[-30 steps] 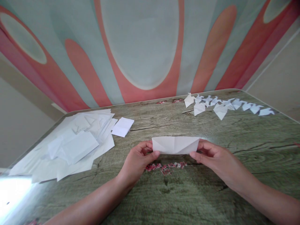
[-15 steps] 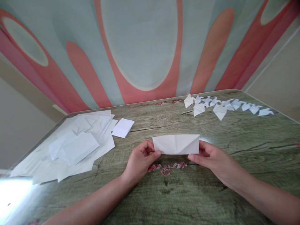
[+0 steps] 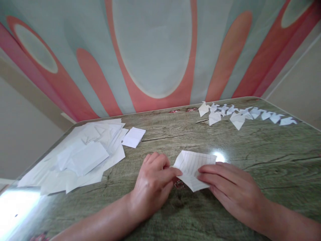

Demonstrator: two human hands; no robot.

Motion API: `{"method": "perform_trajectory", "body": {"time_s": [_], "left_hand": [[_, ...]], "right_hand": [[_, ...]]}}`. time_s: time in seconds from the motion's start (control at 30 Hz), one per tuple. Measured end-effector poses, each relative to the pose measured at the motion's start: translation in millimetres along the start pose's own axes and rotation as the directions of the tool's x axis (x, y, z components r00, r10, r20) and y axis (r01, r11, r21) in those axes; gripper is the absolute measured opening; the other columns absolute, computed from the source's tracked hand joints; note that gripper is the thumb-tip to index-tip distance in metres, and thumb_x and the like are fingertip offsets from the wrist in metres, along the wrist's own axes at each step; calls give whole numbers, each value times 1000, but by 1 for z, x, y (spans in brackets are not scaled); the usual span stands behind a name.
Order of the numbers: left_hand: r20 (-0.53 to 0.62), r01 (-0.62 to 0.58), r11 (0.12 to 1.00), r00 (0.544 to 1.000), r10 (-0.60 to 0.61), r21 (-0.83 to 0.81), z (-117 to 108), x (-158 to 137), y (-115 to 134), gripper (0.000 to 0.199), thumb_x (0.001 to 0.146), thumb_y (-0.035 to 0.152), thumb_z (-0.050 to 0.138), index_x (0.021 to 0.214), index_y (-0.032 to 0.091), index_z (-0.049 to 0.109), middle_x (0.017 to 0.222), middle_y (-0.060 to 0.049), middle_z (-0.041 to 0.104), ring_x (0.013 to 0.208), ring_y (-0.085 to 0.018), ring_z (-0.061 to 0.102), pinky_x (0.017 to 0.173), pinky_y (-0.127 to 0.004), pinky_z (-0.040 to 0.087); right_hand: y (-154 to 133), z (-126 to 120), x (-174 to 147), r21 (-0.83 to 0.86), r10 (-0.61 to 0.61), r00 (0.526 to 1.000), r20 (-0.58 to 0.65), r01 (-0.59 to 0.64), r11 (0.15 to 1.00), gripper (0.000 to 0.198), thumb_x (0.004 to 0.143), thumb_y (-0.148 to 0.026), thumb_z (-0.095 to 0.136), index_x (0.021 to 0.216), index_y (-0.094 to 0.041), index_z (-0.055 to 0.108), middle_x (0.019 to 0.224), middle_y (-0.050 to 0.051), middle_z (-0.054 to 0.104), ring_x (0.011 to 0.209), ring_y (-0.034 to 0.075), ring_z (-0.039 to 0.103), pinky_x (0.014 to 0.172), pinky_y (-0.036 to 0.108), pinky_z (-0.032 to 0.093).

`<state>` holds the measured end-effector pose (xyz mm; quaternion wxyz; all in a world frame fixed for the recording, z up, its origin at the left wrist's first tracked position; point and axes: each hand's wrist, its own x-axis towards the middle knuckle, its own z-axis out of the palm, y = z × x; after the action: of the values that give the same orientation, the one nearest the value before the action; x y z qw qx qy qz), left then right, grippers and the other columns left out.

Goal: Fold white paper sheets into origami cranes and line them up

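Note:
A small creased sheet of lined paper (image 3: pixel 192 164) is held between my hands above the middle of the table, partly opened out with its ruled side facing me. My left hand (image 3: pixel 154 180) pinches its left edge between thumb and forefinger, the other fingers curled. On the opposite side, my right hand (image 3: pixel 230 187) grips the paper, fingers lying over its ruled face and the thumb mostly hidden beneath. The paper's lower corner points toward me, and fold lines run across it.
Left on the wood-grain table (image 3: pixel 160 134) lies a spread pile of white paper (image 3: pixel 85 160). Beside it sits a small stack of cut paper squares (image 3: pixel 134 137). Several folded paper birds (image 3: pixel 237 119) stand along the back right. A patterned wall (image 3: pixel 152 50) rises behind.
The paper was a flat folded strip with its plain side showing; now it is opened and its lined face shows. Both hands have turned over it, and the right hand's fingers now lie on top.

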<state>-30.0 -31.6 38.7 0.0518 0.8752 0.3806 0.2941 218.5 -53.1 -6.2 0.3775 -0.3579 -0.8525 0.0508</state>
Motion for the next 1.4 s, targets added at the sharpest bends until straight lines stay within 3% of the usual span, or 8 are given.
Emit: {"method": "perform_trajectory", "body": {"time_s": [0.13, 0.27, 0.4, 0.53, 0.63, 0.8, 1.07, 1.4], "left_hand": [[-50, -97, 994, 994, 95, -58, 3, -5, -9, 21, 83, 7, 57, 89, 21, 71, 56, 1, 50, 60, -14, 42, 61, -30, 29], [-137, -215, 968, 971, 197, -132, 6, -11, -19, 25, 80, 5, 62, 98, 20, 70, 58, 1, 56, 64, -15, 49, 66, -32, 34], [-202, -222, 963, 961, 189, -153, 8, -13, -24, 25, 81, 5, 63, 99, 21, 70, 61, 1, 58, 69, -15, 55, 70, -33, 38], [-243, -157, 974, 963, 115, -163, 8, -11, -24, 24, 81, 7, 64, 97, 23, 71, 61, 2, 57, 69, -15, 56, 70, -33, 41], [-258, -123, 975, 963, 72, -185, 8, -10, -24, 23, 80, 8, 66, 95, 24, 72, 61, 1, 58, 68, -15, 57, 69, -33, 43], [-207, 9, 957, 976, -72, -290, 13, -11, -21, 24, 80, 8, 67, 96, 24, 75, 71, -2, 65, 67, -14, 60, 67, -29, 48], [16, 237, 781, 960, -279, -578, 20, -8, -16, 19, 80, 8, 66, 89, 21, 76, 84, -5, 73, 75, -14, 70, 65, -23, 55], [-46, 161, 787, 971, -234, -595, 18, -9, -19, 12, 79, 10, 68, 83, 19, 75, 86, -7, 74, 83, -17, 70, 74, -28, 56]], "right_hand": [[14, 1, 1, 88, 237, 971, 30, -238, 967, 45, 86, -12, 56, 128, -30, 56, 131, 7, 55, 109, 22, 60, 88, 38, 54], [32, 0, 9, 386, 544, 814, 204, -577, 720, 45, 84, -29, 63, 129, -31, 54, 128, 7, 56, 83, 16, 66, 68, 29, 58], [32, -4, 12, 417, 588, 715, 378, -698, 582, 40, 80, -35, 68, 119, -31, 65, 110, 4, 67, 88, 20, 67, 75, 32, 58], [20, -7, 10, 469, 547, 619, 564, -785, 404, 40, 78, -35, 70, 118, -36, 66, 118, 0, 68, 102, 23, 67, 88, 37, 56], [13, -9, 11, 520, 523, 648, 554, -759, 390, 30, 79, -34, 69, 109, -35, 71, 117, -1, 69, 101, 23, 68, 88, 35, 56], [15, -14, 12, 524, 506, 772, 386, -634, 568, 20, 82, -29, 65, 98, -33, 75, 104, 0, 74, 90, 20, 71, 79, 29, 59], [23, -11, 6, 445, 422, 876, 234, -482, 754, 23, 83, -24, 65, 101, -36, 74, 100, -3, 74, 84, 19, 72, 73, 30, 61], [24, -13, 4, 413, 391, 911, 132, -409, 813, 26, 84, -22, 61, 100, -38, 74, 93, -4, 76, 76, 18, 72, 64, 29, 61]]}}
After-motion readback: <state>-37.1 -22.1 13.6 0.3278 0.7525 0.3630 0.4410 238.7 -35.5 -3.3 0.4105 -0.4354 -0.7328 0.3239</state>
